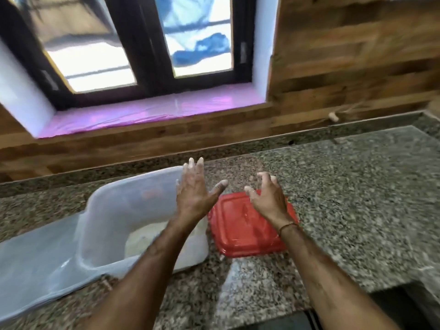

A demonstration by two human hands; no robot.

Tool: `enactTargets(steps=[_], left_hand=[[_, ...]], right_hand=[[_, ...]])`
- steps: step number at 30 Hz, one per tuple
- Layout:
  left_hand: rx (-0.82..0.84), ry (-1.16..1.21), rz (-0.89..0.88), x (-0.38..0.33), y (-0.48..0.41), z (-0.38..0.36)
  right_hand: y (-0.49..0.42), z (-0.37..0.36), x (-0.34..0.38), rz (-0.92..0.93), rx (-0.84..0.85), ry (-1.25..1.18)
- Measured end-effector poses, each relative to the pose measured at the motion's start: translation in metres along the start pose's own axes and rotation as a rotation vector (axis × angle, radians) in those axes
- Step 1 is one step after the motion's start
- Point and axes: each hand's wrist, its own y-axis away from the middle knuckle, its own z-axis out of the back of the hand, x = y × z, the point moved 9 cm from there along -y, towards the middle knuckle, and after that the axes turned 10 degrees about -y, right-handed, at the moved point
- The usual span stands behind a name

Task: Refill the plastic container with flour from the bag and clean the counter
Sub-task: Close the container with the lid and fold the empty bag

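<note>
A translucent plastic container stands open on the granite counter, with a little white flour at its bottom. Its red lid lies flat just to the right, touching the container's side. A clear plastic bag lies flat to the left of the container. My left hand hovers above the container's right rim, fingers spread and dusted with flour, holding nothing. My right hand hangs over the lid's far edge with fingers curled and apart, also holding nothing.
A wood-panelled wall and a window with a pink-lined sill rise behind the counter. A small cork-like object sits on the back ledge at right. The counter's front edge drops off at lower right.
</note>
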Motion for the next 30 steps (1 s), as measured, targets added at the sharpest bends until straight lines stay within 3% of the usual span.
enactTargets(steps=[5, 9, 16, 18, 24, 30], left_hand=[[0.043, -0.199, -0.039, -0.008, 0.008, -0.029], [0.065, -0.276, -0.054, -0.008, 0.021, -0.028], [0.080, -0.351, -0.045, -0.009, 0.022, -0.030], [0.084, -0.358, -0.050, -0.009, 0.021, -0.031], [0.093, -0.357, -0.065, -0.006, 0.020, -0.035], [0.119, -0.323, -0.065, -0.005, 0.020, -0.034]], right_hand=[[0.003, -0.014, -0.107, -0.240, 0.176, 0.181], [0.014, -0.027, -0.166, -0.490, 0.206, 0.204], [0.006, -0.037, -0.169, -0.484, 0.134, 0.131], [0.002, -0.033, -0.178, -0.526, 0.063, 0.013], [0.011, -0.030, -0.197, -0.689, -0.007, -0.735], [0.008, 0.026, -0.172, -0.659, -0.135, -1.099]])
